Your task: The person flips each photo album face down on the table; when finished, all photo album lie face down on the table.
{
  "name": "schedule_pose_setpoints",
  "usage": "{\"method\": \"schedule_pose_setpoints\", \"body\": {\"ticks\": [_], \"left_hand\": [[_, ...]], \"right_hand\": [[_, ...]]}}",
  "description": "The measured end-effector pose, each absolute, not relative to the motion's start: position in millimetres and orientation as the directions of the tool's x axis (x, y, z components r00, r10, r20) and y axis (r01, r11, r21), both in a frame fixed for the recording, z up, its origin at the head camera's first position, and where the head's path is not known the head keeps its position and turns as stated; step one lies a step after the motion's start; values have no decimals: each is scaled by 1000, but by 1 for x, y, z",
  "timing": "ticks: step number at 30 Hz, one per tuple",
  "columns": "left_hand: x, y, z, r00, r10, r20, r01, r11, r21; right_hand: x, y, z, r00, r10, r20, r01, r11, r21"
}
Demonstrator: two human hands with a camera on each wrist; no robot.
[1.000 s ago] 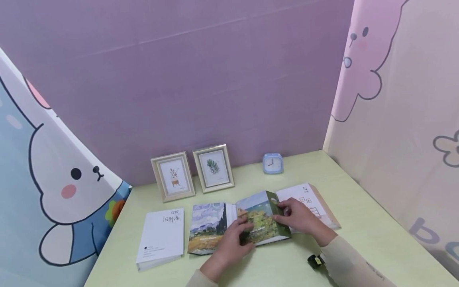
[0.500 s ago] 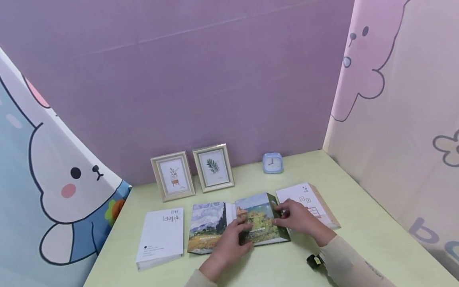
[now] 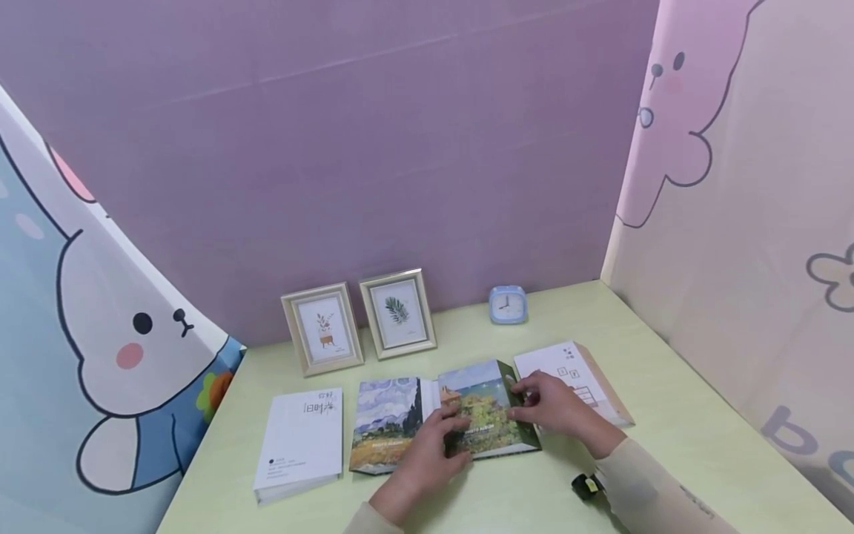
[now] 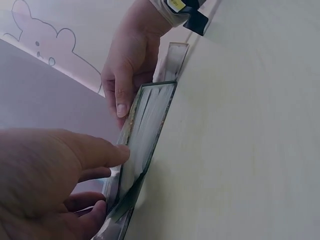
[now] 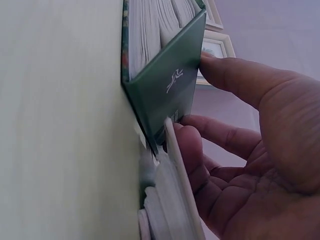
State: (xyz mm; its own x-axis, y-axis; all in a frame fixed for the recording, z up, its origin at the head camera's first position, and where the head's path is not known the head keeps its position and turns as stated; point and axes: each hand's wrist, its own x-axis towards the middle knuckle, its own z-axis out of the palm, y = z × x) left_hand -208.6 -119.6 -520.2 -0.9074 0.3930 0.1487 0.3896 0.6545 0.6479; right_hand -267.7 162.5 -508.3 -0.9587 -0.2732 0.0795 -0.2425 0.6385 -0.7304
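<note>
A photo album (image 3: 483, 404) with a seaside painting and dark green spine lies between my two hands. My left hand (image 3: 430, 449) touches its left part, with the thumb at the near edge and the fingers near the left side. My right hand (image 3: 554, 404) rests against the spine; in the right wrist view its thumb (image 5: 235, 75) meets the cover edge and a finger touches the green spine (image 5: 170, 80). Left of it lies another painted album (image 3: 383, 415), partly behind my left hand. A white album (image 3: 563, 378) with a tan spine lies at the right, partly under my right hand.
A white album (image 3: 300, 437) lies at the far left. Two picture frames (image 3: 325, 330) stand at the back by the wall, with a blue alarm clock (image 3: 508, 304) to their right. A black strap device (image 3: 587, 486) sits at the right wrist.
The seaside album has tipped down on its right side and shifted slightly left, so its cover faces up more. Both hands stay nearly in place, and little differs over the last half second.
</note>
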Motion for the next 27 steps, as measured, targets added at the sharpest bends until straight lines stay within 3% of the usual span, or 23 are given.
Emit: {"method": "schedule_pose_setpoints", "body": {"ticks": [8, 13, 27], "left_hand": [[-211, -127, -516, -889, 413, 196, 396, 483, 781], [-211, -137, -512, -905, 356, 234, 363, 355, 862], [-209, -178, -495, -932, 121, 342, 363, 300, 882]], "right_hand": [[-270, 156, -504, -949, -301, 95, -268, 606, -749], [-269, 148, -499, -944, -312, 105, -281, 596, -753], [-258, 106, -479, -896, -415, 160, -381, 529, -758]]}}
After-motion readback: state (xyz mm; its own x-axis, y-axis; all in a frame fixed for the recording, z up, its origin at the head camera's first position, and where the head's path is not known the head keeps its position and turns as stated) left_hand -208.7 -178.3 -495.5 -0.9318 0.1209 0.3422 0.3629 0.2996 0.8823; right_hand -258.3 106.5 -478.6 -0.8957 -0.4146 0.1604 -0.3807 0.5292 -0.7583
